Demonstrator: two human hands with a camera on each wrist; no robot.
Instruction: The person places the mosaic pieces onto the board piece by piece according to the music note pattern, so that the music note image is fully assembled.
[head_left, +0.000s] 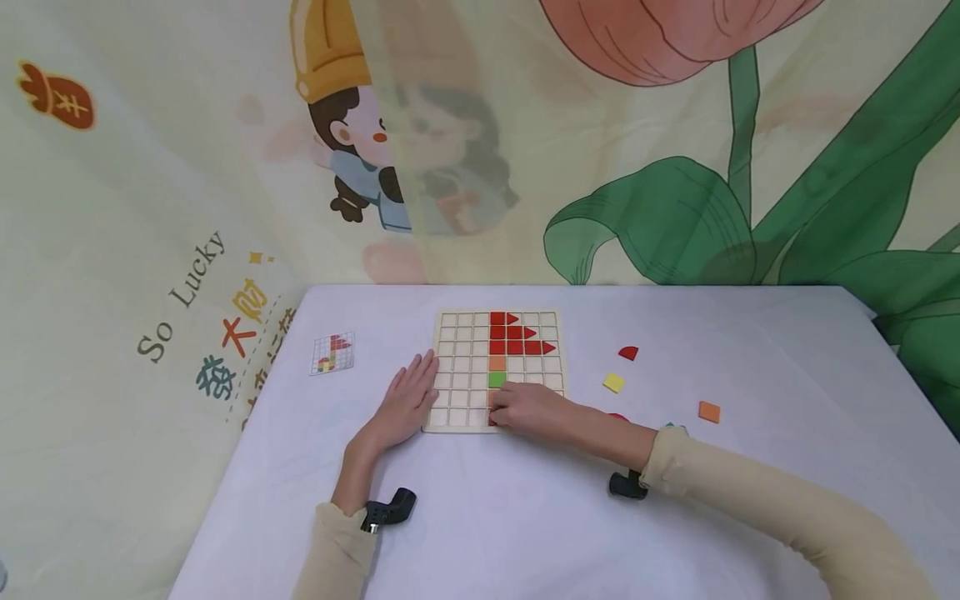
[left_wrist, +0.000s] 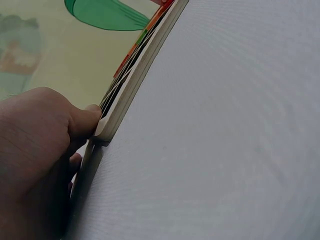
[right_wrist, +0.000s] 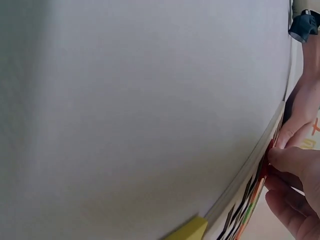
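A wooden grid board [head_left: 459,375] lies on the white table. Red squares and triangles [head_left: 515,333] fill part of its top three rows, with an orange square [head_left: 497,363] and a green square [head_left: 497,379] in the column below. My left hand [head_left: 406,395] rests at the board's left edge with fingers extended; its thumb [left_wrist: 85,120] touches the near corner in the left wrist view. Over the bottom row, my right hand [head_left: 531,410] pinches a red piece [right_wrist: 266,162] between thumb and fingers, partly hiding it and the squares beside it.
A small printed pattern card [head_left: 332,353] lies left of the board. To the right are a red quarter-round piece [head_left: 628,353], a yellow square [head_left: 613,383] and an orange square [head_left: 708,412]. More pieces show partly behind the right forearm. A patterned curtain hangs behind the table.
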